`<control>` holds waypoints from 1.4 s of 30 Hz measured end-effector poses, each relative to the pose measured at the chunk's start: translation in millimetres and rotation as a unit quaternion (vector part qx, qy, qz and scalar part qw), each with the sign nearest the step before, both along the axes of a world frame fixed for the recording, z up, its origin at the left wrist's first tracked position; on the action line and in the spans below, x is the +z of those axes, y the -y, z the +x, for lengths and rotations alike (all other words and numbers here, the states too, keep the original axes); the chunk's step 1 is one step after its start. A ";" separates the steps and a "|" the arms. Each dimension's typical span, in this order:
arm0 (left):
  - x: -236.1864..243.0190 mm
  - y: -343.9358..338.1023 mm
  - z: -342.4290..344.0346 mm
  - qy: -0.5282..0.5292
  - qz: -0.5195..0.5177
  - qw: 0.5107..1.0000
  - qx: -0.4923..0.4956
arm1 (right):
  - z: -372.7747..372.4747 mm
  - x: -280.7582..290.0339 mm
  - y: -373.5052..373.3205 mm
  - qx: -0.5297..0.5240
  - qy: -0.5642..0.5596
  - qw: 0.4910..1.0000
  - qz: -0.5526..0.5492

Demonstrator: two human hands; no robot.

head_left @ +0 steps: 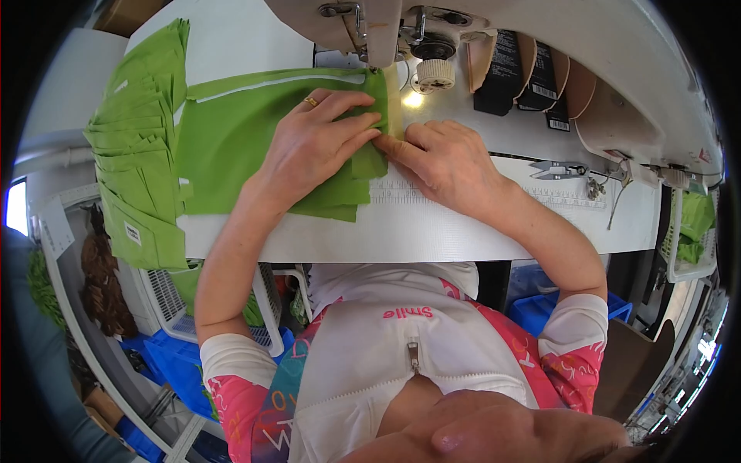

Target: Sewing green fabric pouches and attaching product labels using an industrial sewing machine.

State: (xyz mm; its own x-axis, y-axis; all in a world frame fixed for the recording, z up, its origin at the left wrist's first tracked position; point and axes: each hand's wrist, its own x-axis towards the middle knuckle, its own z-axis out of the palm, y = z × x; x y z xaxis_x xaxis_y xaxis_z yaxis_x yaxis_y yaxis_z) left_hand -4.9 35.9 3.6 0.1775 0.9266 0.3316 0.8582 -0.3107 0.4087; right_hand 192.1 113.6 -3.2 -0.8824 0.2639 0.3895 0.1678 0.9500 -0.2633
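A green fabric panel (231,147) lies flat on the white sewing table, with a narrow white strip (282,81) along its far edge. Its right edge reaches the presser foot area of a sewing machine (380,35). My left hand (309,143) rests on the panel, fingers stretched out over the fabric just short of the needle area. At the panel's right edge, my right hand (451,158) has its fingers curled, and its thumb and forefinger grip the fabric edge. The fingertips of both hands nearly meet there. What lies beneath them is hidden.
Overlapping green fabric pieces (143,162) are stacked at the left. Thread snips (559,170) lie at the right, near ruler markings (563,197). Black tags (502,77) sit beneath the machine arm. A white basket (174,305) stands below the table's left; another basket (687,266) is far right.
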 end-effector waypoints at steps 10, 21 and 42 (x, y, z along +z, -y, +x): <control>-2.4 2.1 -7.3 0.003 -0.014 0.999 -0.041 | -6.6 -7.8 -44.2 -0.033 -0.084 0.995 0.040; -11.6 -3.1 -18.5 -0.013 0.047 0.997 -0.064 | -14.9 -8.3 -44.3 -0.037 -0.030 0.998 0.041; -21.4 -25.2 -17.7 -0.003 0.101 0.995 -0.023 | -13.0 -11.2 -43.4 -0.059 -0.034 0.996 0.049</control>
State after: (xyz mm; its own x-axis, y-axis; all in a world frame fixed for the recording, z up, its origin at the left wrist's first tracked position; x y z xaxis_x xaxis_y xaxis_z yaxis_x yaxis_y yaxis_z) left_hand -22.6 61.1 -17.8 0.2218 0.8317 0.5090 0.8432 -0.4257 0.3282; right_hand 179.1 157.1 -14.4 -0.8183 0.3220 0.4761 0.2654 0.9464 -0.1839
